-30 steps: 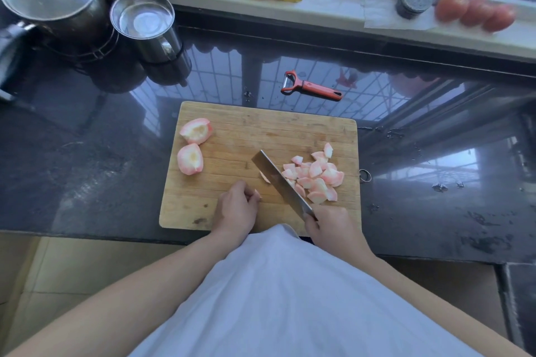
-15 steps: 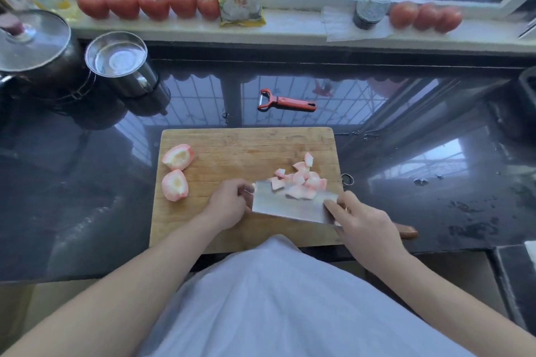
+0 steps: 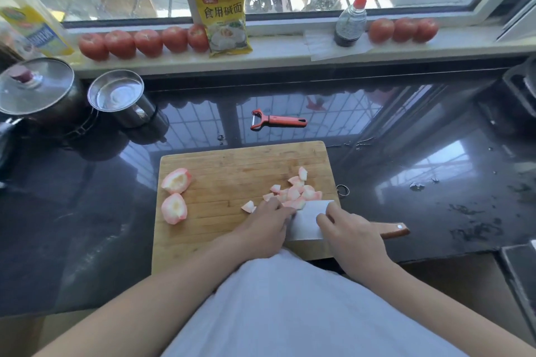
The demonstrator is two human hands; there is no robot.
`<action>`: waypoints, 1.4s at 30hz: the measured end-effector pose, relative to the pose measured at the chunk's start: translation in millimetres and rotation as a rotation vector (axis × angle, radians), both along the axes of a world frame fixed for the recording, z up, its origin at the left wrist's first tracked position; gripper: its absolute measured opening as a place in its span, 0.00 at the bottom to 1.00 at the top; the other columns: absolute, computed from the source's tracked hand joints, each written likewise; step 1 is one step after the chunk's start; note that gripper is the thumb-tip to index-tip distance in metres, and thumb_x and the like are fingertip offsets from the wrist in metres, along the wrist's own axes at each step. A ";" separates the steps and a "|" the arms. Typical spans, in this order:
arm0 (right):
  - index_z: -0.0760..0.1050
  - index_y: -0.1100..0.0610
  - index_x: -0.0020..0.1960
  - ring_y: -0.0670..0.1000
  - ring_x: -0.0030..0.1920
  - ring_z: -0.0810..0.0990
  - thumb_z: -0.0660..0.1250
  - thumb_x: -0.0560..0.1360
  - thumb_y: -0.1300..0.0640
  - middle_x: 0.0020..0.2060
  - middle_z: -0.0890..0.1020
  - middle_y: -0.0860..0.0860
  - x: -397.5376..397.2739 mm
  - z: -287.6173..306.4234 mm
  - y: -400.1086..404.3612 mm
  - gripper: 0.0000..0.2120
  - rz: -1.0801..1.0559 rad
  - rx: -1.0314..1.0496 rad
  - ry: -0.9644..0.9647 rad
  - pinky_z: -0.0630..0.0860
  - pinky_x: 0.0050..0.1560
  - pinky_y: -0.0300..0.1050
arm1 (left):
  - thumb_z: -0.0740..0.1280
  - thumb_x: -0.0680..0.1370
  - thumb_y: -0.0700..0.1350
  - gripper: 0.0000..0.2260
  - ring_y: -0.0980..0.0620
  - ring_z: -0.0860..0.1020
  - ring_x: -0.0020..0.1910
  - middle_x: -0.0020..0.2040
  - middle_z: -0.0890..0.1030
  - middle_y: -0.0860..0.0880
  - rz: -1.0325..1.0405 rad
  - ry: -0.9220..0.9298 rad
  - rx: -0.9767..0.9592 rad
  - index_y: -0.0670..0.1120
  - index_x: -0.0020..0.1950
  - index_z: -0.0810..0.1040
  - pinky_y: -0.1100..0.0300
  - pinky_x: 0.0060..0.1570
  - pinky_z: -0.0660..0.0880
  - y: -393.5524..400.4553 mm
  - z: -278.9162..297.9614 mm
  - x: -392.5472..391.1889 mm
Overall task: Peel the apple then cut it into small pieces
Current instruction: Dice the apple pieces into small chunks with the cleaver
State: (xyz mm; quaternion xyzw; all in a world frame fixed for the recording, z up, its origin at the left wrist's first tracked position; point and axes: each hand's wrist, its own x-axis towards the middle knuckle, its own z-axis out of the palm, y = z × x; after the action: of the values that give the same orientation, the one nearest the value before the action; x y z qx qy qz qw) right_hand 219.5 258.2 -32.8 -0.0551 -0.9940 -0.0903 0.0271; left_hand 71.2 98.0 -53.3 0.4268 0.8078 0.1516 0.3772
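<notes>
My right hand (image 3: 352,236) grips the cleaver (image 3: 309,220), blade flat near the cutting board (image 3: 232,165) right edge. My left hand (image 3: 266,229), fingers curled, touches the apple pieces (image 3: 294,193). Two apple quarters (image 3: 175,194) occupy the left edge.

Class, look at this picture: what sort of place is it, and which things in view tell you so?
Most likely a home kitchen: a wooden cutting board with apple pieces on a dark worktop, a lidded pot, and tomatoes along the windowsill.
</notes>
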 end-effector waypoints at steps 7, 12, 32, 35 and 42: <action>0.68 0.56 0.34 0.53 0.24 0.57 0.68 0.49 0.72 0.34 0.71 0.52 15.0 -4.4 0.3 0.19 -0.016 -0.037 -0.002 0.52 0.28 0.45 | 0.59 0.82 0.40 0.15 0.46 0.75 0.64 0.61 0.78 0.47 0.281 -0.026 0.100 0.49 0.62 0.83 0.52 0.63 0.71 12.3 -7.0 -14.7; 0.70 0.57 0.34 0.54 0.22 0.63 0.70 0.49 0.72 0.34 0.73 0.53 20.0 -0.7 -4.5 0.19 -0.037 -0.092 -0.061 0.52 0.28 0.45 | 0.63 0.82 0.37 0.10 0.51 0.77 0.55 0.55 0.81 0.51 0.675 -0.017 0.171 0.47 0.56 0.82 0.66 0.44 0.69 -0.9 0.6 -37.1; 0.77 0.60 0.58 0.55 0.51 0.73 0.59 0.79 0.61 0.51 0.68 0.49 -39.5 -9.7 -63.8 0.12 -0.199 -0.725 -0.445 0.60 0.40 0.43 | 0.68 0.79 0.55 0.23 0.45 0.78 0.57 0.62 0.77 0.49 1.285 -0.142 -0.031 0.48 0.71 0.71 0.47 0.55 0.77 -139.9 -0.7 -85.8; 0.76 0.54 0.55 0.53 0.45 0.72 0.56 0.79 0.61 0.50 0.74 0.46 -31.2 -13.3 -62.5 0.11 -0.261 -0.780 -0.334 0.64 0.38 0.44 | 0.68 0.78 0.47 0.13 0.45 0.77 0.55 0.58 0.79 0.47 1.244 -0.099 -0.087 0.48 0.62 0.75 0.50 0.50 0.75 -131.2 -5.2 -83.4; 0.71 0.44 0.47 0.45 0.42 0.70 0.55 0.79 0.64 0.39 0.69 0.36 -22.3 6.5 -46.3 0.15 -0.436 -0.979 -0.162 0.62 0.37 0.35 | 0.66 0.82 0.45 0.18 0.48 0.76 0.64 0.67 0.79 0.51 0.891 -0.160 -0.083 0.52 0.72 0.74 0.53 0.59 0.76 -108.3 -13.9 -47.1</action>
State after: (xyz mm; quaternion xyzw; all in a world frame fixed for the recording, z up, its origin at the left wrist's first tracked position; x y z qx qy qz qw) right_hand 197.2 211.9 -26.3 -0.2593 -0.8843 0.3758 -0.0977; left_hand 24.1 -10.3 -67.1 0.0092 0.8865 0.2991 0.3530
